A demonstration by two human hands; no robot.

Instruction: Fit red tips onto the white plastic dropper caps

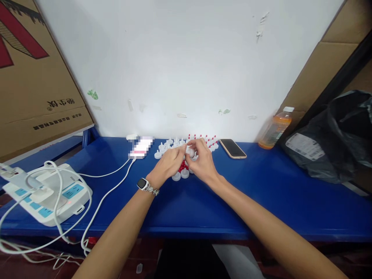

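Both of my hands meet over a cluster of small parts at the back middle of the blue table. My right hand (202, 161) is closed on a white nozzle cap (190, 152), thumb and forefinger around it. My left hand (171, 162), with a watch at the wrist, is closed against the same spot; what its fingertips pinch is hidden. White nozzle caps (162, 148) without tips stand to the left. Others with red tips (206, 136) stand behind and right. Small loose red tips (183, 166) lie beneath my hands, beside two white caps (184, 173) in front.
On the blue table (261, 193), a phone (233, 148) lies right of the caps; a charging device (141, 147) lies left. A power strip (49, 193) with looping white cables fills the left. An orange drink bottle (276, 128) and dark plastic bag (331, 135) stand right.
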